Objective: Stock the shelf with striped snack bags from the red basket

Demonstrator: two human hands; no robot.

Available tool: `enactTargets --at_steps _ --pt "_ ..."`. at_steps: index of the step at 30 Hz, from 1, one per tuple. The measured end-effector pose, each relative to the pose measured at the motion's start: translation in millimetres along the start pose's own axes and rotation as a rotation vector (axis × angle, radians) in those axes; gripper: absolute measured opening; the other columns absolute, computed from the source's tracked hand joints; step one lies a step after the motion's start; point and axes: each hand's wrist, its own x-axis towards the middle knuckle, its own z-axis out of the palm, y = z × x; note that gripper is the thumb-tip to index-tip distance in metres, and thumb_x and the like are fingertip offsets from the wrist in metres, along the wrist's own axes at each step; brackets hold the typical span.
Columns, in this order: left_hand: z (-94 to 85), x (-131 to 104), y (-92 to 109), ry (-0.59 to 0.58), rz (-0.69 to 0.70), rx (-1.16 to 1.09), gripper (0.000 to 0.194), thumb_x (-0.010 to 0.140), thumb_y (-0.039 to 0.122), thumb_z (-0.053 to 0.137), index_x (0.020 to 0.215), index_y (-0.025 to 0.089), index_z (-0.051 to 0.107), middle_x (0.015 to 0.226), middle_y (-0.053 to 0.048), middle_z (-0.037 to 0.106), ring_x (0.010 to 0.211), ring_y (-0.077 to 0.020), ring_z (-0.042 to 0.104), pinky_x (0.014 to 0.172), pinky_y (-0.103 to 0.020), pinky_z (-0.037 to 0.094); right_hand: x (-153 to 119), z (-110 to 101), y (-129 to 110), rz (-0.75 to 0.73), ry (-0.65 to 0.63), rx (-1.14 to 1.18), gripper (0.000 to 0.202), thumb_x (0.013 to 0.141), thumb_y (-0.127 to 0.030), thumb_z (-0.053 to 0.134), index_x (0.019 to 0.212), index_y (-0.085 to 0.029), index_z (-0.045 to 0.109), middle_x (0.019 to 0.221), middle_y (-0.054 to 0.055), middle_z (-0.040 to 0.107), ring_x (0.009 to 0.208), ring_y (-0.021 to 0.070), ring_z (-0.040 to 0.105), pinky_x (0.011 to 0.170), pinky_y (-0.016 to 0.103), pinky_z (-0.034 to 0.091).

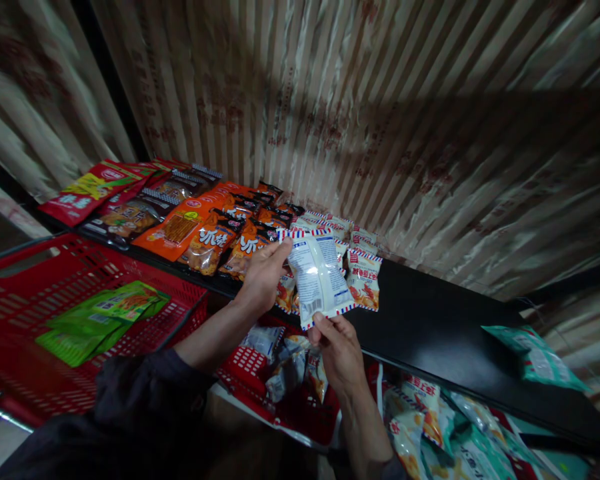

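Between my two hands is a white snack bag (310,277) with red and blue striped ends, its printed back and barcode facing me. My left hand (264,273) pinches its upper left edge. At its lower edge my right hand (337,347) grips the striped seam between thumb and fingers. Behind the bag, similar striped snack bags (364,279) lie in rows on a black shelf (430,320), partly hidden by the held one. Left of them sit orange and black snack bags (207,243).
A red basket (10,293) at left holds green packets (100,320). Another red basket (300,427) below holds several snack bags. More bags (430,427) lie under the shelf at lower right. A teal bag (535,357) rests near the shelf's right end. Corrugated sheeting (330,100) stands behind.
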Motion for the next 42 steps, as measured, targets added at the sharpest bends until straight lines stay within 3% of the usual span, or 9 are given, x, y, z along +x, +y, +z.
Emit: enactTargets --at_steps 6,10,16,21,26,31,36,42 --pt "7.1 -11 6 -0.188 -0.069 -0.064 0.034 0.071 0.047 0.074 0.088 0.019 0.065 0.087 -0.004 0.070 0.081 -0.0173 0.064 0.066 -0.025 0.047 3 -2 8 -0.012 0.030 0.029 0.039 0.062 -0.047 0.081 0.053 -0.018 0.057 0.046 -0.004 0.054 0.047 0.0078 0.045 0.053 0.023 0.037" --pt "14.0 -22 2 -0.257 -0.172 -0.107 0.047 0.067 0.040 0.080 0.104 0.019 0.060 0.099 -0.007 0.070 0.089 -0.0195 0.065 0.072 -0.028 0.050 5 -2 12 -0.060 0.085 0.022 0.038 0.065 -0.049 0.079 0.056 -0.018 0.059 0.048 -0.004 0.055 0.047 0.0081 0.046 0.053 0.024 0.038" --pt "15.2 -24 -11 -0.266 -0.168 -0.118 0.044 0.065 0.037 0.082 0.097 0.014 0.062 0.089 -0.007 0.072 0.078 -0.0185 0.066 0.068 -0.028 0.051 6 -1 15 -0.088 0.083 -0.084 0.041 0.067 -0.054 0.076 0.057 -0.018 0.060 0.050 -0.003 0.057 0.048 0.0082 0.048 0.052 0.023 0.039" --pt "12.8 -18 -10 -0.212 -0.167 -0.158 0.040 0.065 0.029 0.081 0.098 0.013 0.065 0.092 -0.008 0.074 0.087 -0.0226 0.068 0.079 -0.033 0.053 12 -10 8 -0.117 0.161 -0.052 0.040 0.069 -0.057 0.072 0.072 -0.018 0.065 0.058 -0.003 0.061 0.055 0.0110 0.055 0.054 0.023 0.043" --pt "10.9 -17 -11 -0.241 -0.238 -0.142 0.039 0.067 0.027 0.079 0.101 0.013 0.065 0.094 -0.009 0.074 0.091 -0.0261 0.069 0.084 -0.038 0.054 20 -24 -5 -0.211 0.264 0.015 0.042 0.074 -0.052 0.069 0.103 -0.020 0.067 0.097 0.004 0.072 0.084 0.0173 0.065 0.072 0.029 0.050" --pt "11.4 -21 -16 -0.292 -0.269 -0.096 0.044 0.064 0.030 0.081 0.102 0.013 0.065 0.096 -0.009 0.074 0.091 -0.0259 0.069 0.081 -0.036 0.055 22 -30 -8 -0.221 0.199 -0.040 0.043 0.074 -0.049 0.071 0.105 -0.020 0.069 0.111 0.007 0.070 0.103 0.0215 0.063 0.091 0.037 0.048" --pt "13.3 -23 -19 -0.332 -0.273 -0.066 0.048 0.063 0.033 0.082 0.103 0.013 0.064 0.101 -0.010 0.073 0.091 -0.0255 0.069 0.077 -0.033 0.055 20 -27 -11 -0.252 0.120 -0.108 0.044 0.073 -0.046 0.072 0.108 -0.020 0.067 0.105 0.005 0.073 0.099 0.0214 0.065 0.090 0.037 0.050" --pt "15.9 -28 -20 -0.363 -0.266 -0.022 0.049 0.065 0.033 0.081 0.106 0.014 0.062 0.102 -0.009 0.073 0.093 -0.0240 0.069 0.077 -0.030 0.053 19 -25 -12 -0.256 0.174 -0.079 0.042 0.072 -0.043 0.074 0.107 -0.020 0.067 0.100 0.004 0.073 0.094 0.0202 0.065 0.087 0.036 0.051"
